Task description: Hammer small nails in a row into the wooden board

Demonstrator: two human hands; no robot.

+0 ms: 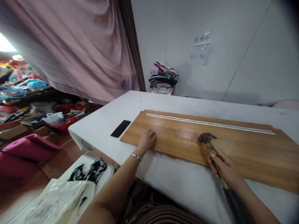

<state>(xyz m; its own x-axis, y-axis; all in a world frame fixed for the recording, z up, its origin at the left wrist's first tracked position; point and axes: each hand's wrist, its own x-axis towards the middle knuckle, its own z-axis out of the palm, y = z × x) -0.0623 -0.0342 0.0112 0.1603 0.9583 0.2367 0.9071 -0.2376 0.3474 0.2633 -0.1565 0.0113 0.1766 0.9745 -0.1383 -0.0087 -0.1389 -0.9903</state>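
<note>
On the white counter (187,183) a long wooden board (245,149) is laid flat. The left hand (146,140) is rested on the board's left end, and a small nail (157,134) is pinched in its fingertips; whether the nail touches the wood cannot be told. The right hand (224,166) is closed around the handle of a hammer (206,137), whose head is set on the board, well to the right of the nail. Between nail and hammer head a short row of nails (184,137) is seen in the board. A pale strip (210,123) is run along the board's far edge. A dark phone (120,128) is laid on the counter just left of the board. A pile of cloth (163,77) is stacked against the wall.
</note>
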